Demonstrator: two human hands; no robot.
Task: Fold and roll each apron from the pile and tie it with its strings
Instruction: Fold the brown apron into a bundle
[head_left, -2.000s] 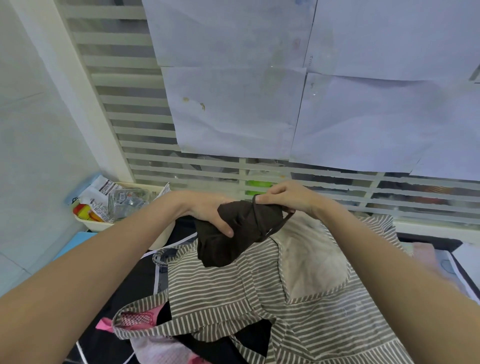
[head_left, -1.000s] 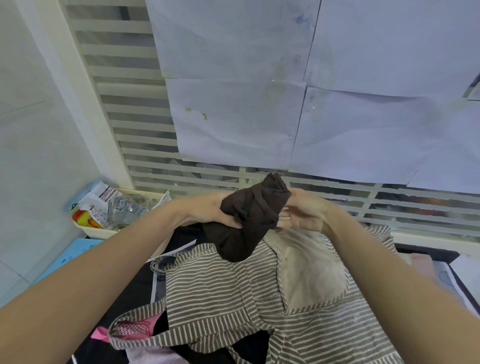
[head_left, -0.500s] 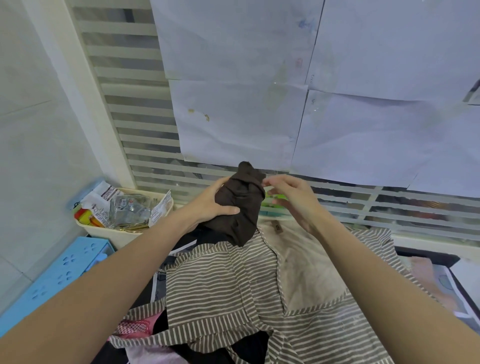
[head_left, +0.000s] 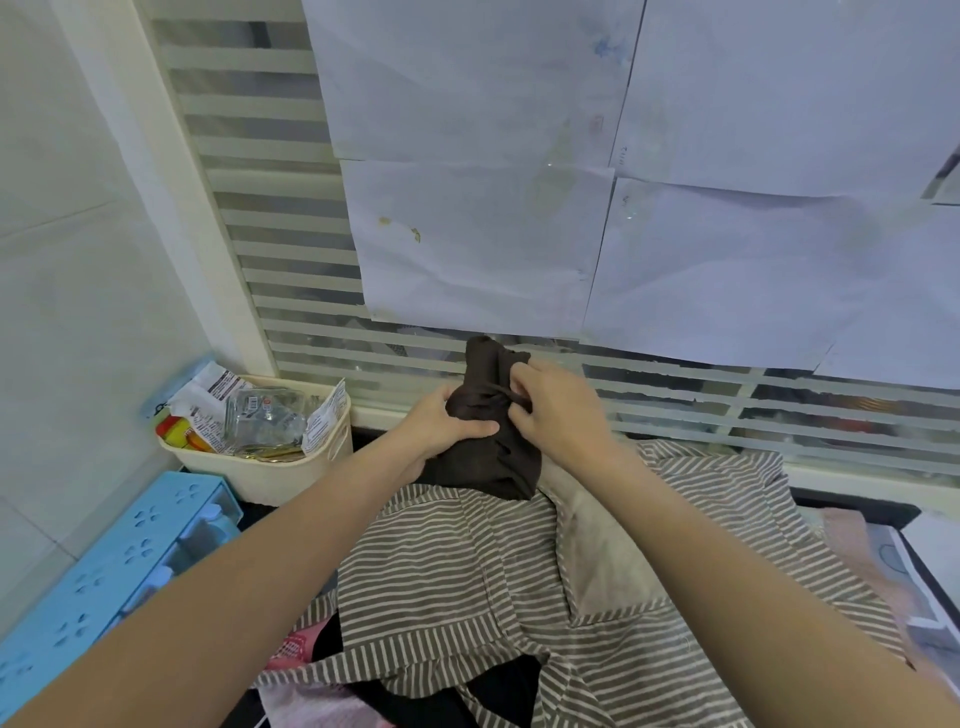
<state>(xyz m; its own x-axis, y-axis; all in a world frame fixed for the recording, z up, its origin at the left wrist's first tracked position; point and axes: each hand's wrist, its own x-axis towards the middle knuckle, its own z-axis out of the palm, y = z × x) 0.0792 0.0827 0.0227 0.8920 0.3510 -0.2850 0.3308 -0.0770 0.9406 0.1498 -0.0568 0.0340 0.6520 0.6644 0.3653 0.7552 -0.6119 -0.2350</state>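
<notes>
A rolled dark brown apron (head_left: 485, 447) is held upright above the pile, near the window ledge. My left hand (head_left: 441, 431) wraps around its left side, thumb across the front. My right hand (head_left: 558, 410) pinches the apron's thin dark string (head_left: 506, 396) where it crosses the roll. Below lies the pile: a brown-and-white striped apron (head_left: 447, 571) with a plain beige panel (head_left: 597, 551), and a pink cloth (head_left: 296, 644) peeking out beneath it.
A cream basket (head_left: 270, 467) full of packets and wrappers stands at the left by the wall. A light blue plastic box (head_left: 104, 577) sits in front of it. White paper sheets (head_left: 478, 244) cover the slatted window behind. Papers (head_left: 924, 571) lie at the right edge.
The brown roll has been turned upright and lifted toward the window. My right hand let go of the string's loop, then came back onto the roll and now pinches the string against it.
</notes>
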